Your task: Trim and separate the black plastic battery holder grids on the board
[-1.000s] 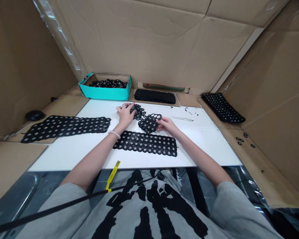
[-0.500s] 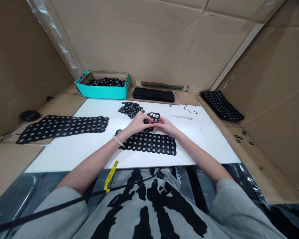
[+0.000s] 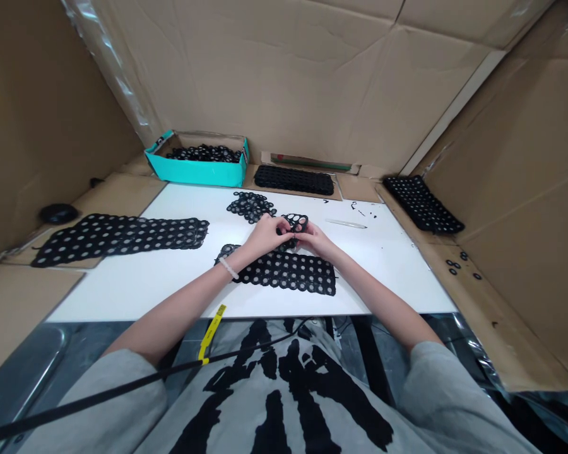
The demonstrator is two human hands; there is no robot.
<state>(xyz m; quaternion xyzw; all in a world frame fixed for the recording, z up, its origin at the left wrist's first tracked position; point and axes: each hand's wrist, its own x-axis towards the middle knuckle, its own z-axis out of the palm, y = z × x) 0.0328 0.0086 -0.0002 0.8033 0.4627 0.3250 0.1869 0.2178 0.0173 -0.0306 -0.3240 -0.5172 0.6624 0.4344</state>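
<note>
Fingers [image 3: 275, 224] of the left hand [image 3: 264, 235] and right hand [image 3: 313, 238] close together on a small black perforated piece [image 3: 296, 221], held just above the worktop [image 3: 137, 291]. Fingertips partly hide it, so their exact grip is hard to make out. A longer black perforated sheet [image 3: 286, 274] lies just below.

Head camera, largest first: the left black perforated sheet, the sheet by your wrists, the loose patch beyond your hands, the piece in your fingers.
Left black perforated sheet
Sheet by the wrists
Loose patch
Piece in the fingers, though the hands partly hide it
</note>
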